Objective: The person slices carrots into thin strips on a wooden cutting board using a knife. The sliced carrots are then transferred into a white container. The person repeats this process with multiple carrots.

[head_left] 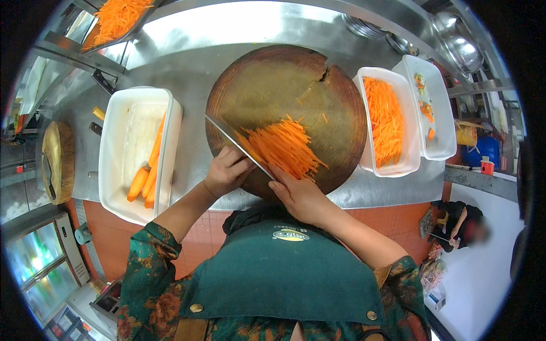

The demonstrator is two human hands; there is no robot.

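Observation:
A round wooden chopping block (273, 74) lies before me with a heap of carrot shreds (284, 148) on it. My right hand (301, 196) grips the near end of a knife (236, 139), whose handle is hidden. The broad-bladed knife shows nearly edge-on, slanting away to the left beside the heap. On the blade's left side is my left hand (226, 173), its fingers curled in close to the blade; whether they pinch anything is hidden. To the left, a white tub (136, 96) holds several peeled carrots (151, 184).
Right of the block, one white tub holds carrot shreds (384, 119); beside it another tub (441, 108) contains scraps. A tray of shreds (116, 23) sits on the upper-left shelf. A second wooden block (58, 162) stands far left. Another person (460, 224) is at lower right.

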